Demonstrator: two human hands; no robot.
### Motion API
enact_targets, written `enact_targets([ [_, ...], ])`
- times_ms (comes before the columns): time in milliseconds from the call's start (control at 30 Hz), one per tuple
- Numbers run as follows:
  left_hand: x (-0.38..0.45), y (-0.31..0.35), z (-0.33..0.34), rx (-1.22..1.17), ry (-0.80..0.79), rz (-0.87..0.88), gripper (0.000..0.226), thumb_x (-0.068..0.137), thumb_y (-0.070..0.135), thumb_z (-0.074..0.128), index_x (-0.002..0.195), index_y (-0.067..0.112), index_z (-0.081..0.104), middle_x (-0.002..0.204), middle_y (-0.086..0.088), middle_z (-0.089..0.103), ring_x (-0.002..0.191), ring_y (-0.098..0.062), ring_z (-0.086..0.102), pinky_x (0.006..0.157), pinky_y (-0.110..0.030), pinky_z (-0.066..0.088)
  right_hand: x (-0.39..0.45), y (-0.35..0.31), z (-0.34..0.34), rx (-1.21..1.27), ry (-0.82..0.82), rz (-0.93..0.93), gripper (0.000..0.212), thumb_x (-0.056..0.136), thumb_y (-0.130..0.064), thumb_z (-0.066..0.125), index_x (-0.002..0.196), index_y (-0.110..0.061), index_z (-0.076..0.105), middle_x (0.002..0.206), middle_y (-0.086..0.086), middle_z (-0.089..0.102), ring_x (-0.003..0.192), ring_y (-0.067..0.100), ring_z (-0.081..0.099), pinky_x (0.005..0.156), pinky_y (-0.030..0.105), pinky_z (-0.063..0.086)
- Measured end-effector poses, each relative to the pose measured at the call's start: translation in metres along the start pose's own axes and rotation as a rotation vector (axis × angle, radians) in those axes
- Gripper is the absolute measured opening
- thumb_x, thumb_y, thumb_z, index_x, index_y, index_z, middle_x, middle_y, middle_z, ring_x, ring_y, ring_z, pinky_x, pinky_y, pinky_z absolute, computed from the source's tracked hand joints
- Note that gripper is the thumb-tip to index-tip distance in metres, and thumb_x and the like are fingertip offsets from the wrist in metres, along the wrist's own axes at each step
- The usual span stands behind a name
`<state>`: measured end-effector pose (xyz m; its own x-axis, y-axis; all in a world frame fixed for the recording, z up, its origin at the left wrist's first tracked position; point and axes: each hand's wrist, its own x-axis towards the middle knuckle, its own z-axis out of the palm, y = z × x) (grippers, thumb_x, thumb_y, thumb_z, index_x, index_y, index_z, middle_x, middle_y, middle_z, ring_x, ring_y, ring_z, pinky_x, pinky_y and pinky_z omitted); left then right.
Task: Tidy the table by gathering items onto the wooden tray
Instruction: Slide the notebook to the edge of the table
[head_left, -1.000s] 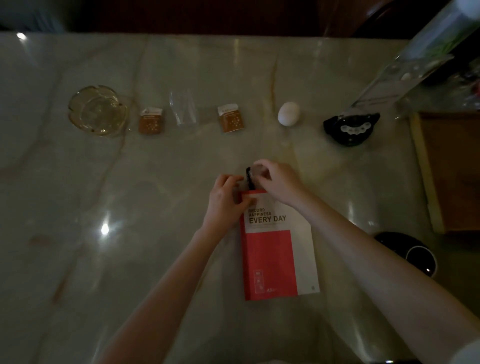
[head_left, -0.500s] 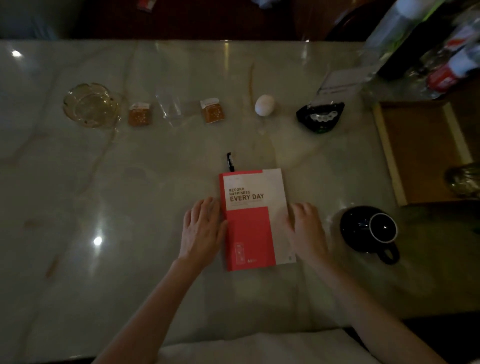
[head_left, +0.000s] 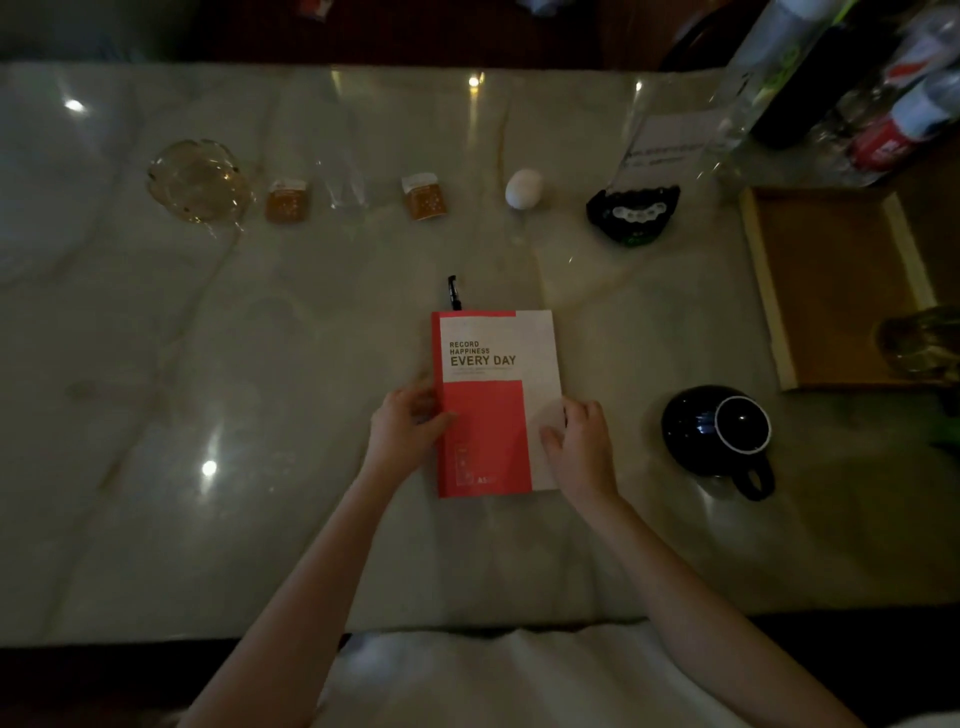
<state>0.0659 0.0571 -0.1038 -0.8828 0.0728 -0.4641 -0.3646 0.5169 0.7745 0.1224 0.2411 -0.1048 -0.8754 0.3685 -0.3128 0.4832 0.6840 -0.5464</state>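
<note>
A red and white notebook (head_left: 488, 405) lies flat in the middle of the marble table (head_left: 260, 364), with a black pen (head_left: 453, 292) sticking out past its top edge. My left hand (head_left: 405, 431) grips the notebook's left edge, thumb on the red cover. At the right edge, my right hand (head_left: 582, 447) holds it with thumb and fingers on the white part. The wooden tray (head_left: 766, 291) sits at the right side of the table, well apart from the notebook.
A black cup (head_left: 740, 423) stands right of my right hand. Along the back sit a glass ashtray (head_left: 197, 182), two orange packets (head_left: 287, 200) (head_left: 425, 196), a white egg (head_left: 523, 188) and a black holder (head_left: 632, 213). Bottles (head_left: 893, 130) crowd the back right corner.
Both hands left the pen at the notebook's top and came down to its sides. From lying flat beside it, they have closed onto its left and right edges.
</note>
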Motion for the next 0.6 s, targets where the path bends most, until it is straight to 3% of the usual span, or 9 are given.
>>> enact_targets([
  [100, -0.001, -0.004, -0.001, -0.413, -0.176, -0.161, 0.033, 0.082, 0.005, 0.062, 0.112, 0.006, 0.048, 0.099, -0.009, 0.065, 0.085, -0.017, 0.066, 0.072, -0.026, 0.054, -0.001, 0.000, 0.001, 0.048, -0.026, 0.004, 0.033, 0.086, -0.009, 0.056, 0.118, -0.003, 0.053, 0.113, 0.014, 0.051, 0.102, 0.027, 0.054, 0.087, 0.031, 0.045],
  [200, -0.005, -0.009, 0.005, -0.481, -0.235, -0.212, 0.048, 0.082, 0.006, 0.062, 0.125, 0.007, 0.039, 0.115, -0.012, 0.060, 0.097, -0.023, 0.064, 0.075, -0.031, 0.057, -0.001, -0.002, 0.002, 0.068, -0.042, -0.011, 0.031, 0.085, -0.009, 0.056, 0.116, -0.005, 0.055, 0.109, 0.011, 0.051, 0.096, 0.024, 0.055, 0.083, 0.030, 0.047],
  [367, -0.005, -0.015, -0.003, -0.539, -0.123, -0.207, 0.046, 0.082, 0.001, 0.061, 0.124, 0.005, 0.043, 0.116, -0.017, 0.059, 0.100, -0.031, 0.061, 0.086, -0.045, 0.053, 0.007, -0.011, 0.005, 0.132, -0.077, 0.011, 0.023, 0.087, -0.012, 0.055, 0.109, -0.009, 0.060, 0.103, 0.006, 0.058, 0.084, 0.013, 0.052, 0.070, 0.021, 0.040],
  [500, 0.000, -0.020, -0.032, -0.612, -0.181, -0.142, 0.045, 0.083, 0.000, 0.058, 0.124, 0.009, 0.043, 0.110, -0.012, 0.062, 0.095, -0.026, 0.064, 0.077, -0.036, 0.058, 0.014, -0.032, 0.008, 0.363, -0.108, 0.083, 0.017, 0.088, -0.014, 0.057, 0.103, -0.006, 0.059, 0.095, 0.002, 0.060, 0.086, 0.014, 0.055, 0.061, 0.013, 0.040],
  [600, 0.004, -0.025, -0.065, -0.686, -0.210, -0.102, 0.042, 0.084, -0.002, 0.056, 0.123, 0.010, 0.043, 0.107, -0.011, 0.062, 0.090, -0.023, 0.066, 0.074, -0.034, 0.059, 0.017, -0.059, 0.014, 0.586, -0.170, 0.155, 0.013, 0.085, -0.013, 0.061, 0.097, -0.011, 0.056, 0.097, 0.004, 0.062, 0.091, 0.019, 0.059, 0.068, 0.022, 0.047],
])
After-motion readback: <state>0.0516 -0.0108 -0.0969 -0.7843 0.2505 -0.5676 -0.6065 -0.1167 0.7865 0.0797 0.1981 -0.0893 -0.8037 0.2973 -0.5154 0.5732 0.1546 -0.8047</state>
